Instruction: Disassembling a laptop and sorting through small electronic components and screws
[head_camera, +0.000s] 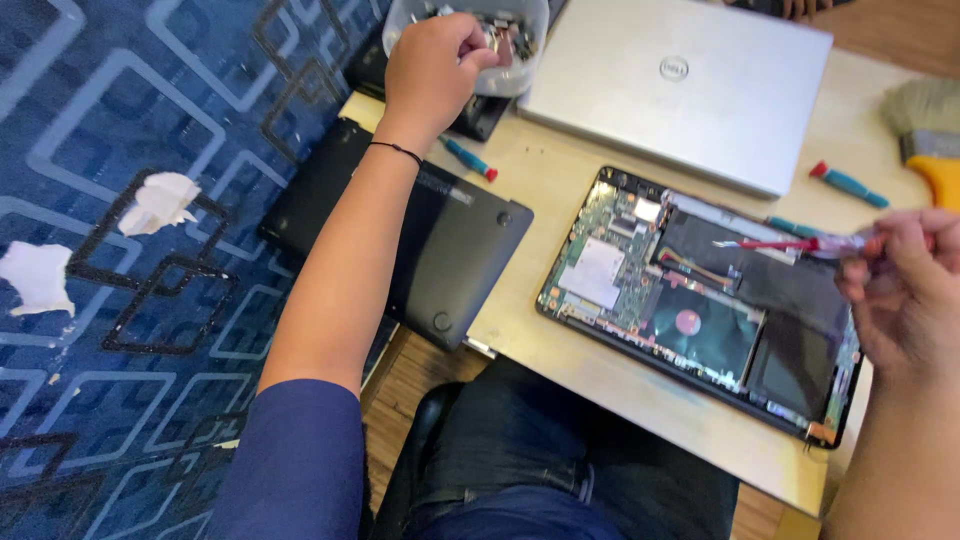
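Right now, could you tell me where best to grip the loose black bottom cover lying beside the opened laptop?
Probably by the black cover's near rounded corner, which overhangs the table edge. Come from below, on the person's side, fingers underneath and thumb on top; it lies flat, so its middle offers no grip.

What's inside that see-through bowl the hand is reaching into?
The clear bowl holds small metal bits, probably screws, though they are too blurred to be sure. The left hand covers much of the inside, so whatever lies beneath its fingers cannot be seen.
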